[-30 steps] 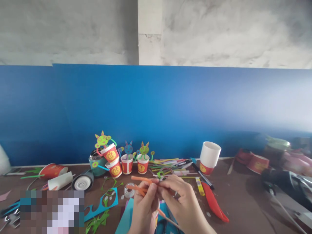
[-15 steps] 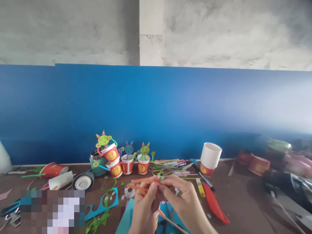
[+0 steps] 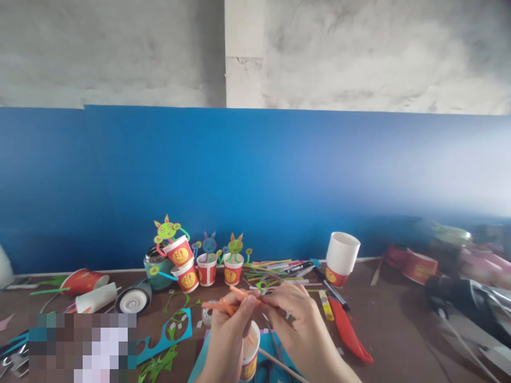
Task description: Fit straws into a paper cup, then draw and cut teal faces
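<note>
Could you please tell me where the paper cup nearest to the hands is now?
In the head view, the paper cup is at the bottom centre, between the left hand and the right hand, partly hidden by the left one.

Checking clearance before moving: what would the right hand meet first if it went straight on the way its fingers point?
Probably the orange straws in the left hand: the right hand points left across the picture, its fingers close by their ends. Whether they touch is unclear.

orange straws (image 3: 213,305) and cup (image 3: 250,368) partly hidden by left hand (image 3: 231,330); white object (image 3: 5,268) cut by left edge; pink object (image 3: 485,264) blurred
</note>
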Tool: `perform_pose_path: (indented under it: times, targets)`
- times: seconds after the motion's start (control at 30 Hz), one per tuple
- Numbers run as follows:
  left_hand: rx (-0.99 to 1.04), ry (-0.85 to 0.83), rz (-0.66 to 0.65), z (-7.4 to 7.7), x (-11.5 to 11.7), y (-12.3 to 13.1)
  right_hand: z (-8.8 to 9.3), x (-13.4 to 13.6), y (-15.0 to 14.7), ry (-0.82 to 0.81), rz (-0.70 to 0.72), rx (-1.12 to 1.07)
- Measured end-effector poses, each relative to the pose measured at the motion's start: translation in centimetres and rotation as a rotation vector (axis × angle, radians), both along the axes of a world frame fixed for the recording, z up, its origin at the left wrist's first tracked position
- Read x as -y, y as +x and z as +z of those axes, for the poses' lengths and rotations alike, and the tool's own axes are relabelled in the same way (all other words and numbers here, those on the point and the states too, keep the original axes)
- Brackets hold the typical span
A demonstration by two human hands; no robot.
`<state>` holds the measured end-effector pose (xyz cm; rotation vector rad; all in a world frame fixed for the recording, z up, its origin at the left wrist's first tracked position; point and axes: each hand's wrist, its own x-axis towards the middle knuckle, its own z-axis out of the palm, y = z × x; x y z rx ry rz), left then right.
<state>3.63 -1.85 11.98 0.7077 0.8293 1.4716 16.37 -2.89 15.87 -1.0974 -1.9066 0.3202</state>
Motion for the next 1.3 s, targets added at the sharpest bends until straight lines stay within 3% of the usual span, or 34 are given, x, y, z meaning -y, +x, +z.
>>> perform_pose_path:
  times: [0.13, 0.4, 0.8, 1.03, 1.3]
  targets:
    - [-0.008, -0.003, -0.035, 0.29, -0.20, -0.17, -0.34, -0.29, 0.10, -0.062, 0.019, -0.058]
    - [-0.035, 0.028, 0.033, 0.26, -0.28, -0.24, -0.70, -0.57, 0.19, -0.202, -0.038, -0.087]
    - [-0.165, 0.082, 0.021, 0.78, -0.27, -0.40, -0.29, 0.01, -0.13, -0.140, -0.011, -0.026]
    - [-0.151, 0.070, -0.007, 0.57, -0.34, -0.33, -0.72, -0.26, 0.10, -0.245, -0.004, -0.102]
    - [-0.166, 0.116, -0.048, 0.76, -0.13, -0.18, -0.15, 0.00, -0.07, -0.228, -0.038, -0.053]
